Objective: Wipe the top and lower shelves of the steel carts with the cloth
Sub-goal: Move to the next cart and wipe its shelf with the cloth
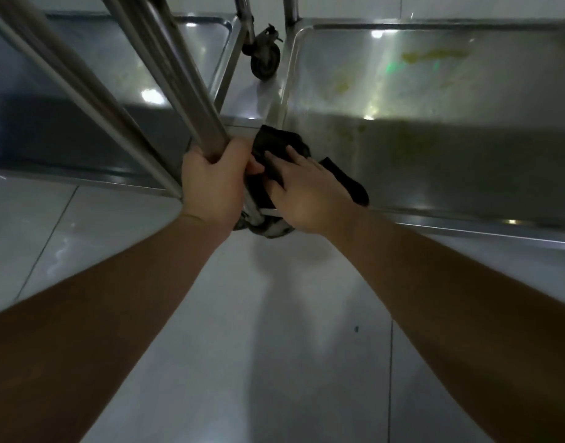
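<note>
In the middle of the frame the person's left hand (pixel 211 183) is curled around the lower end of a steel post (pixel 182 84) that runs up to the upper left. Just to its right, the right hand (pixel 306 193) lies with straight fingers pressed flat on a dark cloth (pixel 274 145). The cloth is bunched at the near left corner of the right cart's lower shelf (pixel 450 123), with one end trailing out to the right of the hand over the shelf's front edge.

That shelf fills the upper right of the frame. Its steel is dull and carries yellowish smears (pixel 434 55) near the top and fainter ones lower down.

The left cart's lower shelf (pixel 83 100) takes up the upper left, behind the post and a thinner rail (pixel 67 87).

Between the two carts, at the top centre, a dark caster wheel (pixel 265 59) stands on the floor. Another wheel (pixel 265 227) shows partly beneath the two hands.

The pale tiled floor (pixel 274 330) fills the lower half, with both bare forearms reaching in from the bottom corners.
</note>
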A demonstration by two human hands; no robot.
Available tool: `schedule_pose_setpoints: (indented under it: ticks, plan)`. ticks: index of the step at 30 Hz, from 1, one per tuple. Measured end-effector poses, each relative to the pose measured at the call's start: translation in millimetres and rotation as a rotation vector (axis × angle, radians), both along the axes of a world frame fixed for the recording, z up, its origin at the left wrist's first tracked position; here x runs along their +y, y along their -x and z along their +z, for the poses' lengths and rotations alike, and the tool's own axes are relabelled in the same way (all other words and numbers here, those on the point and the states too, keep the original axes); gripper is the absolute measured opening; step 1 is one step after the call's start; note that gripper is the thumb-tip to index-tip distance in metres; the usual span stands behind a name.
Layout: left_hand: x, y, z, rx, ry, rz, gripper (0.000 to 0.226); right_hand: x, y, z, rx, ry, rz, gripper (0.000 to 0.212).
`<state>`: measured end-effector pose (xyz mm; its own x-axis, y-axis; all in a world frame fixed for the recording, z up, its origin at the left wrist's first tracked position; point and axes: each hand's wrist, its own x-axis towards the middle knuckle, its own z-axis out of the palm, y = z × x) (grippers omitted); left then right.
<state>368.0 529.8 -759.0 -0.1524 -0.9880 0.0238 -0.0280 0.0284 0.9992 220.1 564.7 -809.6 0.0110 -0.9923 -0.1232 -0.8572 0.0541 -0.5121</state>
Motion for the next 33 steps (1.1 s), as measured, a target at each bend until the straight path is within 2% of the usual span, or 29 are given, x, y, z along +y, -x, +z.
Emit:
schedule_pose_setpoints:
  ticks: [4, 6, 8, 11, 13, 17, 20, 23, 25, 27, 29, 33]
  plan:
    - [-8, 3, -9, -0.035, 0.020, 0.029, 0.030, 68, 55, -4, 0.170, 0.001, -0.096, 0.063]
    - [-10, 5, -13, -0.005, 0.032, 0.058, 0.031, 108, 102, -4, 0.191, -0.016, -0.274, 0.064]
    - [-10, 8, -15, 0.029, 0.038, 0.074, 0.032, 146, 160, -4, 0.235, -0.048, -0.543, 0.068]
    - [-8, 11, -16, 0.052, 0.047, 0.102, 0.033, 178, 231, 0, 0.254, -0.273, -0.820, 0.077]
    - [-7, 12, -16, 0.054, 0.057, 0.108, 0.034, 169, 242, -3, 0.283, -0.340, -0.819, 0.072]
    - [-5, 15, -13, 0.100, 0.044, 0.105, 0.032, 80, 175, 0, 0.223, -0.188, -0.772, 0.073]
    - [-5, 15, -12, 0.125, 0.007, 0.121, 0.031, 5, 95, -1, 0.232, -0.075, -0.586, 0.066]
    - [-5, 13, -11, 0.126, -0.012, 0.105, 0.034, -44, 22, 0, 0.226, 0.013, -0.262, 0.068]
    - [-6, 12, -11, 0.133, -0.019, 0.105, 0.034, -58, 0, 1, 0.186, -0.008, -0.056, 0.069]
    - [-7, 12, -12, 0.133, -0.013, 0.092, 0.034, -55, 10, 0, 0.145, 0.001, 0.026, 0.068]
    - [-8, 11, -14, 0.123, 0.005, 0.082, 0.034, -37, 40, -1, 0.171, 0.035, -0.025, 0.067]
    - [-8, 11, -13, 0.062, 0.052, 0.107, 0.034, 19, 146, 0, 0.226, 0.056, -0.517, 0.054]
